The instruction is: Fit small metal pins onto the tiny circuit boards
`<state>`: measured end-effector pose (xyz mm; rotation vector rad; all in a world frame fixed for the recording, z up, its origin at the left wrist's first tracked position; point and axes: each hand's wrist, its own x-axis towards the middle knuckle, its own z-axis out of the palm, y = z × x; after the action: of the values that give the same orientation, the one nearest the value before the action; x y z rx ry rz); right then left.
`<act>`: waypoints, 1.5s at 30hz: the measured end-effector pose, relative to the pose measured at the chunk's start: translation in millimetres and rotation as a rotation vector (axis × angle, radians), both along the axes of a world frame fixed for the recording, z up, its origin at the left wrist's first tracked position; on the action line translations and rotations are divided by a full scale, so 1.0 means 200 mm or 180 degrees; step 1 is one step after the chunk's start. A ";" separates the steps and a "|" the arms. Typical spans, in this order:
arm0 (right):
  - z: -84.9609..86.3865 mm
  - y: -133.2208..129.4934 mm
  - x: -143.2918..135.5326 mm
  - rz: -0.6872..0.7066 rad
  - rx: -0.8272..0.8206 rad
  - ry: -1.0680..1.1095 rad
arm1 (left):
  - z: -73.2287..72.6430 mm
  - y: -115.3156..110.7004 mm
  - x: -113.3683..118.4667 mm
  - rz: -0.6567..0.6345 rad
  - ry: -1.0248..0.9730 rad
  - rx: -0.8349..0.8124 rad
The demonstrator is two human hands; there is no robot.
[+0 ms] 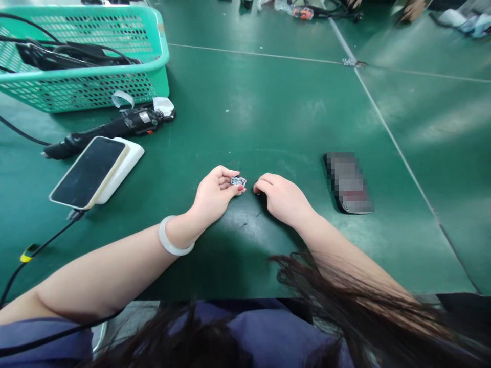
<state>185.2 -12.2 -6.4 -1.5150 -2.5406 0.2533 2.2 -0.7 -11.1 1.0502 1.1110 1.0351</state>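
Between the thumb and fingers of my left hand is a small flat piece with a blue, white and dark pattern. It looks like a small circuit board, though its detail is too fine to be sure. My right hand is just to the right, a short gap away from the piece. Its fingers are curled together and pointing down close to the table top, and whatever they may hold is hidden. A white bangle circles my left wrist.
On the green table, a phone rests on a white block at left, cable attached. Behind it lie a black electric screwdriver and a green basket with cables. A dark handheld device lies right. Another person's hand shows far off.
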 end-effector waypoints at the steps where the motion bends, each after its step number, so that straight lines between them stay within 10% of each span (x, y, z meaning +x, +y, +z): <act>1: 0.00 -0.01 0.00 -0.0006 0.0030 0.0012 | 0.00 0.00 0.00 -0.0001 0.0000 0.0002; 31: -0.02 -0.02 0.01 -0.0694 0.0050 0.0289 | -0.01 -0.01 0.00 -0.0145 0.0236 0.0054; 45: 0.12 -0.10 -0.12 -0.0774 0.0457 0.1465 | 0.02 -0.05 0.01 -0.0215 0.0486 0.0355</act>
<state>160.8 -32.3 17.8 -1.4877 -1.9604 0.3324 4.9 -10.1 -8.0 1.2649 1.1421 0.9848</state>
